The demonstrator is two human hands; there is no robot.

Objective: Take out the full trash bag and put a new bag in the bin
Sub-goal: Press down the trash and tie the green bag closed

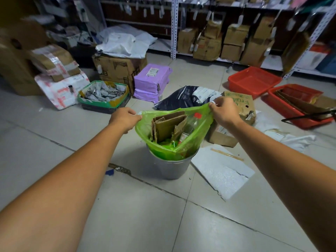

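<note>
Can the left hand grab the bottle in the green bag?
Probably not now: the left hand is pinching the bag rim, and cardboard stands between it and the bottle.

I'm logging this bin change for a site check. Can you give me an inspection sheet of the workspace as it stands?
Surface: tiled floor, cracked near the bin.
Job's things: green bag full of cardboard and a bottle, partly lifted from the grey bin; no new bag seen.
Clutter: foam sheet, purple parcels, red trays, boxes.
Hands: left hand and right hand each pinch the bag's rim.
Cables: nothing seen.
Surroundings: shelves with boxes behind.
</note>
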